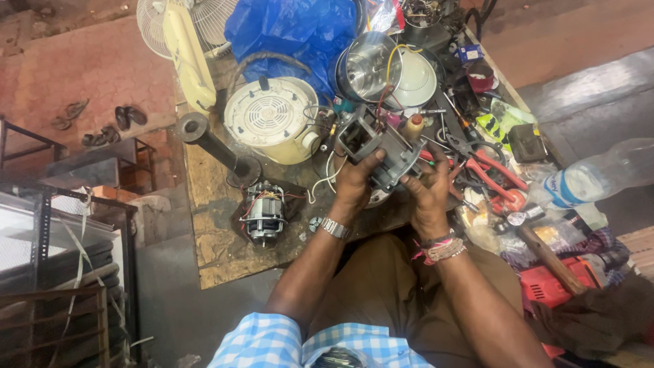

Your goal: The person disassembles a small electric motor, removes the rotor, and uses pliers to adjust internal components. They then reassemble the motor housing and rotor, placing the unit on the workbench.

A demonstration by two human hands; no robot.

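up close, both hands hold a grey motor frame (377,146) over the worktable (218,252), just above the person's lap. the left hand (354,185) grips the frame's near left side, thumb up along its edge and fingers wrapped underneath; a metal watch (334,227) sits on that wrist. the right hand (428,194) clasps the frame's right side, fingers curled round it, with thread bands (441,249) on the wrist. coloured wires (390,75) run from the frame up toward a steel pot (368,67).

left of the hands, a small bare motor (263,213) lies on the table, well apart from the frame. behind it stands a cream round appliance base (271,119) with a vented top, and a black pipe (214,144) lies beside that. a blue plastic bag (293,31) is heaped at the back. right of the hands lie red-handled pliers (501,178), a wooden handle (545,255), a red power tool (552,285) and a clear plastic bottle (599,177).
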